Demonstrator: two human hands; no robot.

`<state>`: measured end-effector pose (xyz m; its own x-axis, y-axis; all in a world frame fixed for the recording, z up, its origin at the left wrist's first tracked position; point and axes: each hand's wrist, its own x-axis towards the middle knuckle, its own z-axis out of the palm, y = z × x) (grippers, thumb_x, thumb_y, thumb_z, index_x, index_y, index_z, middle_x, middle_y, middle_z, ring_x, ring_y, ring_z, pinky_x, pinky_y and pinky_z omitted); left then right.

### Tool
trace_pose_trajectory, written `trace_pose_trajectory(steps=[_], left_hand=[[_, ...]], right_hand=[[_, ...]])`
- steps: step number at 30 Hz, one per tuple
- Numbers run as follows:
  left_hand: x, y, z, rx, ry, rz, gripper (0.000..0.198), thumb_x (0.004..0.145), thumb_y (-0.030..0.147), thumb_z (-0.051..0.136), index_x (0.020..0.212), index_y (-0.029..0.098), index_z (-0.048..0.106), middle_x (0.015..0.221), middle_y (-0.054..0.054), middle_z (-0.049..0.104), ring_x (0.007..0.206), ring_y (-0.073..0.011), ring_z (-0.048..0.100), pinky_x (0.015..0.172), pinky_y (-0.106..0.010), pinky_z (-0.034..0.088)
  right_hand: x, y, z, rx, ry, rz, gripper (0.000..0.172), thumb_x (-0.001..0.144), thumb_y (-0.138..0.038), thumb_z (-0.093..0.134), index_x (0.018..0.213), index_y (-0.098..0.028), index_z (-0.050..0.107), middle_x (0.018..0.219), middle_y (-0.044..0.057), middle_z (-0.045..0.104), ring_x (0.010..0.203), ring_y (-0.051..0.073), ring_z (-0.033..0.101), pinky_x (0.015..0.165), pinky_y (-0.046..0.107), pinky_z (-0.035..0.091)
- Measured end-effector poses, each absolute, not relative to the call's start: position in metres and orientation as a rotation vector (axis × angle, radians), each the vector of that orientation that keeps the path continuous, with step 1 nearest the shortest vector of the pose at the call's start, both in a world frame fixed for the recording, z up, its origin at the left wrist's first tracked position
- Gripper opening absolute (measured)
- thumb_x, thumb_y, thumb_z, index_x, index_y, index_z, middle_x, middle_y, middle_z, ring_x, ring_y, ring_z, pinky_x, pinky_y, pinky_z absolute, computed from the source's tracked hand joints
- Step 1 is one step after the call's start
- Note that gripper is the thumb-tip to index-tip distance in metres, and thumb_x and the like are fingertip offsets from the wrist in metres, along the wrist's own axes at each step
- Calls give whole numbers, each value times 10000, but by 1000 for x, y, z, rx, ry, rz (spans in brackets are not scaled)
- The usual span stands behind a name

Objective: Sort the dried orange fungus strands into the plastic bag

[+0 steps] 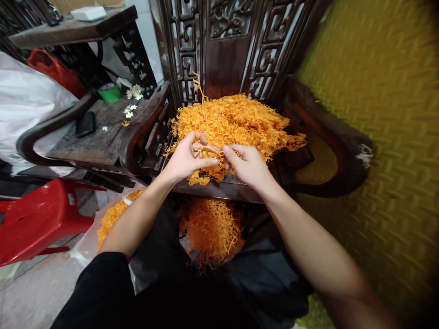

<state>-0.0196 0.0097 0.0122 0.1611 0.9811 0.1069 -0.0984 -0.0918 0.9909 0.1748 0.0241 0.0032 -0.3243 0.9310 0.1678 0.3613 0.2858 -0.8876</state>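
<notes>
A big tangled heap of orange plastic sprigs (236, 123) lies on the seat of a dark carved wooden chair (226, 45). My left hand (187, 157) and my right hand (248, 164) meet at the heap's front edge. Both pinch the same thin orange sprig (209, 150), which stretches between their fingertips. A second bunch of orange sprigs (212, 228) rests lower down, in front of my lap. More orange sprigs (111, 219) lie in a clear plastic bag on the floor at the left.
A second dark wooden chair (103, 132) to the left holds a black object (85, 124), small white flowers (130, 109) and a green tape roll (110, 92). A red plastic stool (41, 219) stands at lower left. A yellow textured wall (384, 114) fills the right.
</notes>
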Motion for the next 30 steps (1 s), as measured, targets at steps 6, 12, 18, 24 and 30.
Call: trace_pose_trajectory(steps=[6,12,18,24,30], left_hand=[[-19,23,3,1202,1111,1488,548,577,222,983,868,216,518,634,71,603,527,-75,536,517,-203,374],[-47,41,10,875,1072,1788,545,640,273,940,923,228,476,634,117,489,420,-12,334,409,-194,191],[-7,15,10,875,914,1513,588,625,271,976,948,219,488,634,118,510,400,5,325,385,-183,189],[8,12,10,870,939,1510,561,620,206,960,902,215,475,590,113,530,426,-17,397,419,-176,252],[19,20,13,814,1025,1706,555,590,84,890,888,226,445,591,106,553,465,-54,468,463,-187,289]], right_hand=[[178,20,5,-1109,-1824,1041,545,1009,-580,537,648,-182,624,574,13,600,540,136,521,607,305,396],[189,18,4,-1119,-1557,1219,348,965,-486,642,1018,-164,763,968,94,782,550,138,609,454,278,396],[182,19,-2,-953,-1606,1374,564,944,-591,641,1332,-191,728,862,48,743,599,143,581,508,278,425],[166,15,-3,-884,-1746,1051,399,941,-559,673,964,-169,753,928,52,729,888,195,648,840,331,495],[157,19,4,-1024,-1918,949,426,1001,-437,559,659,-196,483,628,-33,436,622,121,401,625,292,301]])
